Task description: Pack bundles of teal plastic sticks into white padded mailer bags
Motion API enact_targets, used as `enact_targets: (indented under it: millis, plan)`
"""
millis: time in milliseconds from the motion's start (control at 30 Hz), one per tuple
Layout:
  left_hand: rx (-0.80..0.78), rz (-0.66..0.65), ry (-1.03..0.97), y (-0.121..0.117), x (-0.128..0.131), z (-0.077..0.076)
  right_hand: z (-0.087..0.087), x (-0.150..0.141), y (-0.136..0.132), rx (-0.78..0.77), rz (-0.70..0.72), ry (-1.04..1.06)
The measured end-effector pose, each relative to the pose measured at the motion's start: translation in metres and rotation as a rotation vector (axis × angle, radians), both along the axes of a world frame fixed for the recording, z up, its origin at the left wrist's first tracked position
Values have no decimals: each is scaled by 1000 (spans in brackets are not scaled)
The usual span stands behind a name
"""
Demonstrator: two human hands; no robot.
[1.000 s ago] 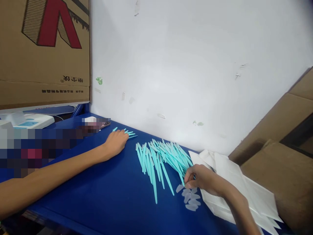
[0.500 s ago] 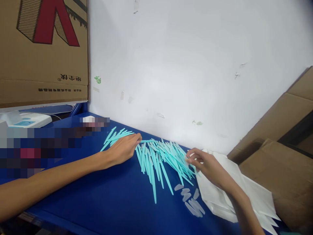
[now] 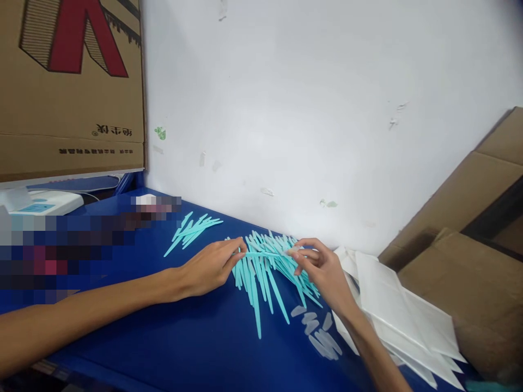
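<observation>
Above a pile of slim turquoise eyebrow razors (image 3: 255, 291), my left hand (image 3: 214, 264) pinches the handle end of one razor (image 3: 263, 254) between thumb and fingertips. My right hand (image 3: 321, 267) is closed at its other end, fingertips on what looks like a clear plastic cap (image 3: 291, 251). This razor lies level between both hands. Beyond my left hand is a smaller group of turquoise razors (image 3: 196, 228). Several loose clear caps (image 3: 322, 344) lie on the blue table (image 3: 171, 337), nearer me than the pile.
White paper or plastic sheets (image 3: 408, 316) are stacked at the right, beside cardboard boxes (image 3: 461, 294). A white wall (image 3: 286, 109) borders the table's back. A large printed carton (image 3: 73, 109) and a white device (image 3: 57, 202) stand at the left, near a blurred-out area.
My left hand has moved slightly right and nearer with the razor. My right hand has come left from the pile's right side and closed on the razor's other end.
</observation>
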State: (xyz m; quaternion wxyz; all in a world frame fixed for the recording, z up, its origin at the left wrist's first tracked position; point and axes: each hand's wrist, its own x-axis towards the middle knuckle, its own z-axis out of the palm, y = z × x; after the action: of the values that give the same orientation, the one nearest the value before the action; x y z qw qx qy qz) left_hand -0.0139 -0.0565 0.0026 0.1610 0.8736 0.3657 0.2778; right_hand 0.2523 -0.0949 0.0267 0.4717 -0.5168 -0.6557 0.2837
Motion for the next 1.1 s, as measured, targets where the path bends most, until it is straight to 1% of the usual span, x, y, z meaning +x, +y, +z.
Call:
enact_targets:
  millis: [167, 267, 400, 500, 633, 733, 800, 900, 1100]
  plan:
    - [-12, -23, -36, 0, 0, -1, -4, -6, 0, -72, 68, 90]
    - [-17, -33, -52, 0, -1, -1, -7, -7, 1, -69, 80, 121]
    - [-39, -43, -60, -1, -1, 0, -9, -6, 2, -44, 60, 160]
    - [-31, -56, -77, -1, -1, -1, -10, -7, 2, -65, 73, 147]
    - [-30, -75, -87, -1, 0, -3, -15, -14, 1, -121, 134, 125]
    - [-18, -109, -83, -1, 0, -4, -18, -18, -1, -153, 172, 123]
    - [-7, -138, -76, -1, 0, -4, -19, -19, -1, -146, 180, 115]
    - [2, -165, -77, -1, 0, -5, -19, -18, -1, -138, 179, 106]
    - [19, -172, -51, -1, -1, -8, -15, -19, -3, -148, 187, 88]
